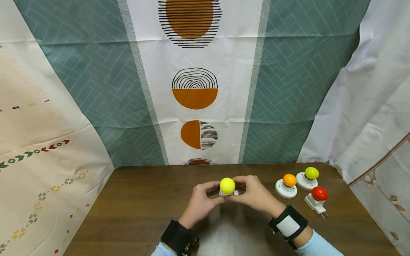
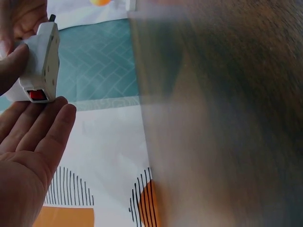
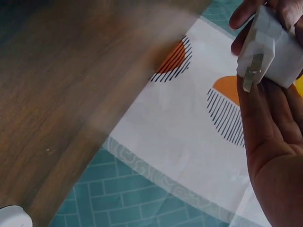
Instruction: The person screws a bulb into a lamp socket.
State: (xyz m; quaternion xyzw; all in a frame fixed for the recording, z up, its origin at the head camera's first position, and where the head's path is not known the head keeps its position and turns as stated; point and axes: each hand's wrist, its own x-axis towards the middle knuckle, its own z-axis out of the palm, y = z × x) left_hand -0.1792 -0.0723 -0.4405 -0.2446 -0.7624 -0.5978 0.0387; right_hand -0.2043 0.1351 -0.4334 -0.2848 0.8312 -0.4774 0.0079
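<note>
Both hands hold a white plug-in bulb holder over the middle of the table, with a round yellow bulb fitted in it. My left hand grips it from the left, the thumb on the near side and the fingers behind. A red rocker switch shows on the holder's end in the left wrist view. From the right, my right hand pinches the same holder. Two metal plug prongs stick out toward that hand in the right wrist view.
At the table's right stand an orange bulb and a yellow-green bulb, each on a round white base. Nearer lies a red bulb in a white plug-in holder with prongs. Cloth hangs behind the wooden table.
</note>
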